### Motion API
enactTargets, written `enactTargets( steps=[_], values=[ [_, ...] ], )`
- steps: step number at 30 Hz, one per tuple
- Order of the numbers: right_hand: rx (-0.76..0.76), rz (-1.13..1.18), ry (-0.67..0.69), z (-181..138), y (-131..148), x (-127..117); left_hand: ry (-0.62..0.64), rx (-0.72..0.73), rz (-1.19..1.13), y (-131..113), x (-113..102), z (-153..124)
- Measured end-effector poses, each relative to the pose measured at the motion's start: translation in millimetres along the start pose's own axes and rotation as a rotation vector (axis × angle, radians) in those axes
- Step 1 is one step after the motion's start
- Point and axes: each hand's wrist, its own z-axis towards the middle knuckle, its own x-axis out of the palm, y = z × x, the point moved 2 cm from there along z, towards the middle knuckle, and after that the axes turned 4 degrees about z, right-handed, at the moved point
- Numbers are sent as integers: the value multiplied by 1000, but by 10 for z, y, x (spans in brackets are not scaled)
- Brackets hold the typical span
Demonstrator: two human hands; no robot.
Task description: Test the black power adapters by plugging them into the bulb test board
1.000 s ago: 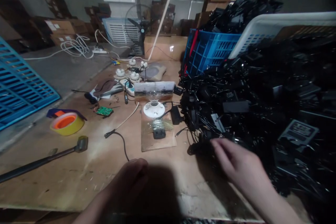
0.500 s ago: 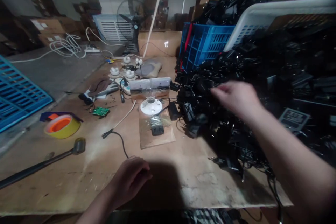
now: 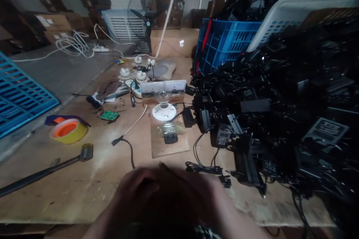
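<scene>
My left hand (image 3: 136,185) is at the front of the table, its fingers curled and in deep shadow. Whatever it may hold is hidden. A black cable (image 3: 131,153) runs from a pale cord down to just behind this hand. Close beside it is my right hand (image 3: 200,190), blurred and dark, its fingers hidden from view. Just beyond the right hand lies a bundled black cable (image 3: 203,168). A labelled black power adapter (image 3: 223,136) sits at the near edge of a large heap of black adapters (image 3: 255,104).
Ahead stands a clear bulb in a white lamp holder (image 3: 164,112) on a board, with a black socket (image 3: 170,138) before it. Tape (image 3: 68,131), a hammer-like tool (image 3: 86,152) and a green circuit board (image 3: 109,115) lie left. A blue crate (image 3: 227,41) stands behind the heap.
My right hand has come back from the heap to beside my left hand. A bundled cable and labelled adapter now show at the heap's near side. My left hand has stayed about where it was.
</scene>
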Motion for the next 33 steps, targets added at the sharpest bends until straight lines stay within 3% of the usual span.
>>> enactTargets(
  steps=[3,8,14,20,27,33],
  values=[
    [71,117,106,-141,27,264,-29,-165,-70,-96,-32,-2],
    [190,172,88,-295,120,215,-40,-254,-153,-152,-34,24],
    [146,280,206,-300,194,27,154,-208,-147,-103,-71,17],
    [121,347,223,-256,215,-21,354,-69,-237,-22,-57,-9],
    [160,345,129,-351,189,-18,371,-72,-249,137,-9,-85],
    [135,310,72,-419,193,42,450,-85,-280,17,-49,-42]
  ],
)
